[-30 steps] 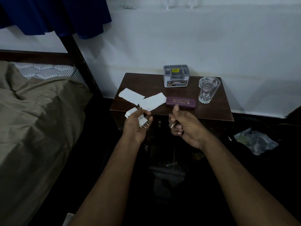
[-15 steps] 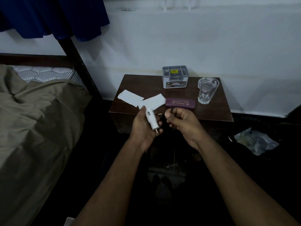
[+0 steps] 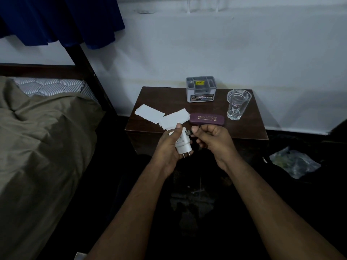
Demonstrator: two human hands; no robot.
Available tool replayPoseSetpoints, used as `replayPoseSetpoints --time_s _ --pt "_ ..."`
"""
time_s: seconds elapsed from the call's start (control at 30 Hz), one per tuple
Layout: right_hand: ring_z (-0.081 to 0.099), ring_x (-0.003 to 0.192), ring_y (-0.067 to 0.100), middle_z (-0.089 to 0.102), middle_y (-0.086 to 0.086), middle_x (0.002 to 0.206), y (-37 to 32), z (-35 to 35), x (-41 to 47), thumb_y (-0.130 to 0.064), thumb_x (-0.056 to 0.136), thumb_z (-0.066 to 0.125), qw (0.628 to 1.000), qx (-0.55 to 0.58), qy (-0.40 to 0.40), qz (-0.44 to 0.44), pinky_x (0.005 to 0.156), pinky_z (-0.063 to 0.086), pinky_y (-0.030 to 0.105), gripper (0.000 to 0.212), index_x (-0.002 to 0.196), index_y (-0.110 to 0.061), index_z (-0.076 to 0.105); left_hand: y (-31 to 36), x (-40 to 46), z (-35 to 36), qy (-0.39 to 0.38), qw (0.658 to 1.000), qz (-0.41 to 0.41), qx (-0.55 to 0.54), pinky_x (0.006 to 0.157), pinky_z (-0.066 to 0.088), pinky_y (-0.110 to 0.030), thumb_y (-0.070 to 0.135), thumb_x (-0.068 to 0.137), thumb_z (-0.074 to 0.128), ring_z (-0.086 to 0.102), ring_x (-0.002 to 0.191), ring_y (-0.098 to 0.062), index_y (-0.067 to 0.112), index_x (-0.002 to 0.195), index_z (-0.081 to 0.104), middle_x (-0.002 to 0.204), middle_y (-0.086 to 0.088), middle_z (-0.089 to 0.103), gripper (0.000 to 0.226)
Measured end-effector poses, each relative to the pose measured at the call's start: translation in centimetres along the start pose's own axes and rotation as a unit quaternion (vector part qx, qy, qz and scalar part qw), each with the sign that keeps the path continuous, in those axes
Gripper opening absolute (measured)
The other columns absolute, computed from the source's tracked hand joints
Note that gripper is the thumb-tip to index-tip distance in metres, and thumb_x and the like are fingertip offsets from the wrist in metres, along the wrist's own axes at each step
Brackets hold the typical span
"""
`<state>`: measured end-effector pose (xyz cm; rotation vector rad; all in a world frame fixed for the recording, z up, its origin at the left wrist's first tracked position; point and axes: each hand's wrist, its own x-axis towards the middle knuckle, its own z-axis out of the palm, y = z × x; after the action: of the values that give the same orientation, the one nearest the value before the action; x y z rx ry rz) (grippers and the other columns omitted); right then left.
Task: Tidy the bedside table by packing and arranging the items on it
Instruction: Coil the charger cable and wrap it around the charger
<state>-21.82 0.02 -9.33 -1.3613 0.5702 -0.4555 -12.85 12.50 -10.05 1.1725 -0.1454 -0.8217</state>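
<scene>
Charger (image 3: 183,144) half-hidden in left hand (image 3: 169,147); cable indistinct.

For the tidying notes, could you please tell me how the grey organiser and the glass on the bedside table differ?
The organiser is opaque grey and boxy, with compartments and printed labels; the glass is clear and round, with a cut pattern at its base. The organiser stands at the table's back edge near the middle, the glass to its right and nearer the person. The glass looks taller and narrower. Both stand upright, open at the top, untouched by either hand.
</scene>
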Motion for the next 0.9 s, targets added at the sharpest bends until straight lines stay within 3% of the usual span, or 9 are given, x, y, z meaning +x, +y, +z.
replayPoseSetpoints --time_s 0.17,0.23,0.33,0.47,0.57,0.7,0.77,0.9 --pt "0.056 0.062 0.005 0.073 0.002 0.075 0.3 0.0 0.0 -0.023 0.091 0.076 1.000 -0.024 0.016 -0.010 0.058 0.046 0.021 0.029 0.095 0.006 0.072 0.0 -0.1 0.1 -0.005 1.000 -0.005 -0.001 0.063 0.060 -0.039 0.045 0.086 0.070 0.067 0.072 -0.023 0.006 0.124 0.055 0.096 -0.014 0.066 0.057" --pt "0.056 0.062 0.006 0.072 0.004 0.075 0.3 0.0 0.0 -0.023 0.090 0.076 0.998 -0.044 0.024 -0.025 0.056 0.045 0.020 0.027 0.090 0.003 0.073 -0.4 -0.1 0.3 0.000 1.000 0.001 -0.003 0.074 0.059 -0.044 0.038 0.092 0.068 0.066 0.080 -0.024 0.003 0.133 0.052 0.105 -0.016 0.065 0.056" --pt "0.056 0.057 0.002 0.071 0.005 0.073 0.3 -0.1 -0.1 -0.022 0.090 0.076 0.997 -0.053 0.036 -0.034 0.054 0.044 0.018 0.025 0.086 0.002 0.073 -0.7 -0.1 0.4 -0.001 1.000 -0.002 -0.007 0.085 0.055 -0.051 0.029 0.100 0.059 0.064 0.084 -0.025 0.006 0.129 0.053 0.111 -0.017 0.061 0.037" --pt "0.060 0.058 0.003 0.074 0.008 0.076 0.3 -0.4 -0.2 -0.022 0.090 0.077 0.997 -0.073 0.027 -0.030 0.053 0.046 0.014 0.018 0.083 -0.005 0.075 -1.0 -0.1 0.4 -0.002 1.000 -0.009 0.019 0.081 0.056 -0.049 0.025 0.102 0.058 0.063 0.084 -0.026 0.011 0.119 0.053 0.110 -0.018 0.059 0.023" --pt "0.064 0.061 0.002 0.077 0.006 0.077 0.4 -0.5 -0.4 -0.019 0.091 0.077 0.996 -0.076 0.025 -0.041 0.055 0.046 0.012 0.017 0.085 -0.002 0.076 -1.0 -0.3 0.6 -0.003 0.999 -0.012 0.033 0.075 0.059 -0.049 0.025 0.103 0.058 0.063 0.084 -0.027 0.007 0.126 0.050 0.112 -0.020 0.058 0.030" --pt "0.062 0.056 -0.001 0.074 0.000 0.069 0.7 -0.2 -0.5 -0.016 0.091 0.076 0.996 -0.070 0.027 -0.051 0.054 0.046 0.012 0.018 0.086 0.001 0.075 -0.8 -0.7 0.8 -0.001 0.999 -0.020 0.028 0.084 0.056 -0.060 0.026 0.104 0.056 0.063 0.082 -0.027 0.008 0.126 0.047 0.113 -0.021 0.057 0.030" --pt "0.062 0.055 -0.001 0.073 -0.003 0.067 0.9 -0.1 -0.5 -0.017 0.091 0.076 0.996 -0.076 0.026 -0.050 0.055 0.046 0.013 0.017 0.085 -0.001 0.074 -0.7 -1.0 0.7 -0.007 0.999 -0.022 0.036 0.079 0.058 -0.058 0.025 0.104 0.055 0.065 0.081 -0.027 0.007 0.127 0.045 0.111 -0.021 0.057 0.031" --pt "0.061 0.059 0.003 0.074 0.011 0.073 1.2 -0.4 -0.5 -0.022 0.093 0.074 0.993 -0.105 0.015 -0.048 0.059 0.047 0.018 0.026 0.085 0.002 0.072 -0.3 -1.6 0.8 -0.034 0.997 -0.024 0.060 0.067 0.063 -0.052 0.024 0.105 0.055 0.072 0.080 -0.030 0.002 0.135 0.041 0.108 -0.018 0.065 0.040"
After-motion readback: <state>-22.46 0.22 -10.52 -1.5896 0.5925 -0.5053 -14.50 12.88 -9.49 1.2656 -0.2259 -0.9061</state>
